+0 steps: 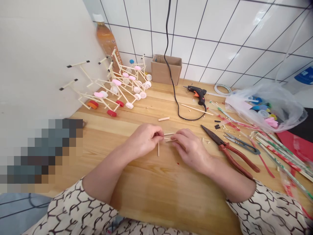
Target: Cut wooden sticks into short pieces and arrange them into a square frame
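No words or numbers can be read anywhere: the blue label (304, 75) past the worktop's far right corner and the orange plastic bottle (105, 40) at the far left corner are both too blurred to read.

Head-worn view facing forward and down, close above the hands (144, 140) (192, 150)

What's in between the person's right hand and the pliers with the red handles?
In the head view, a few tiny pale wood bits lie on the tabletop between the right hand and the red-handled black steel pliers.
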Motion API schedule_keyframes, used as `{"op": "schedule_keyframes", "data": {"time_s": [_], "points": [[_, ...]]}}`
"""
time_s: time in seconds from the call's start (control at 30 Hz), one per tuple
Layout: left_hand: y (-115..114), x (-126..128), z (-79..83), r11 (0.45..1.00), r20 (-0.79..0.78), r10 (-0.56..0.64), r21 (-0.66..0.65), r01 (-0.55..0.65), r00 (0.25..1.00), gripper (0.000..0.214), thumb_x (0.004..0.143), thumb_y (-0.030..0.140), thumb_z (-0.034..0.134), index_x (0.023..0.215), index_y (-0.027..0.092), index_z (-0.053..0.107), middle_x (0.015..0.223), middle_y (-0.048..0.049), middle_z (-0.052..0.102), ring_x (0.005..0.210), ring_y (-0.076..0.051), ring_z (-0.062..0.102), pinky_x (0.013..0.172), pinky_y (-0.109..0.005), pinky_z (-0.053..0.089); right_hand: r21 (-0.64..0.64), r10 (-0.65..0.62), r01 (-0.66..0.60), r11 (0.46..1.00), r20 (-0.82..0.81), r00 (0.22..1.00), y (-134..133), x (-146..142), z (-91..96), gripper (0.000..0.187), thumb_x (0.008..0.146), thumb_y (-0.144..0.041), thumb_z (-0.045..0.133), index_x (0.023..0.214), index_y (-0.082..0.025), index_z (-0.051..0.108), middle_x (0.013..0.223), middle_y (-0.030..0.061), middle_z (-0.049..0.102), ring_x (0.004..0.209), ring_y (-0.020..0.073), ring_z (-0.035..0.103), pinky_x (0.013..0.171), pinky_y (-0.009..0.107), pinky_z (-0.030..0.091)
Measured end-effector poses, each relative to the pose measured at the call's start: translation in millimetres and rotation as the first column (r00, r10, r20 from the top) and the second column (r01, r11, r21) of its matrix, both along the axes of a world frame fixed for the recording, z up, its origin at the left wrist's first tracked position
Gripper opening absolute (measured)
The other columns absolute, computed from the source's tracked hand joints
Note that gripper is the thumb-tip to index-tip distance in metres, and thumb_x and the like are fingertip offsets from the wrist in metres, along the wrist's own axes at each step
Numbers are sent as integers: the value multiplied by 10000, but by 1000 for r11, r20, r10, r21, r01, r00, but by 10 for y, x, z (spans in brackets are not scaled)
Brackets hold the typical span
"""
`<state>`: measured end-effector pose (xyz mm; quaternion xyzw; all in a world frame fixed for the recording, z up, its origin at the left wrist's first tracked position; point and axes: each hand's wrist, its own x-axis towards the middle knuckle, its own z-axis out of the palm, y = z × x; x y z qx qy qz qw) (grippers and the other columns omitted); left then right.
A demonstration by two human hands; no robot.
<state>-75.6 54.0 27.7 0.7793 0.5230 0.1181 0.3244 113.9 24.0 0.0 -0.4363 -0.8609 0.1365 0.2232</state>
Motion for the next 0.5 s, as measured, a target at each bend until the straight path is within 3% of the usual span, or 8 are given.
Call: {"op": "schedule_keyframes", "data": {"time_s": [0.13,0.5], "points": [[52,-49,-71,995,22,82,-58,-80,996,120,750,226,530,729,169,633,593,9,597,558,-125,516,519,-220,350,-63,-47,51,997,71,996,58,57,-30,170,826,-102,485,922,-150,616,902,103,599,857,213,529,766,340,447],[23,42,-85,996,-68,52,-72,-57,996,143,728,209,520,721,170,657,604,3,628,561,-132,537,550,-234,372,-56,-136,159,986,288,948,22,35,40,147,833,-131,473,763,-136,603,793,100,623,774,207,545,711,310,420]]}}
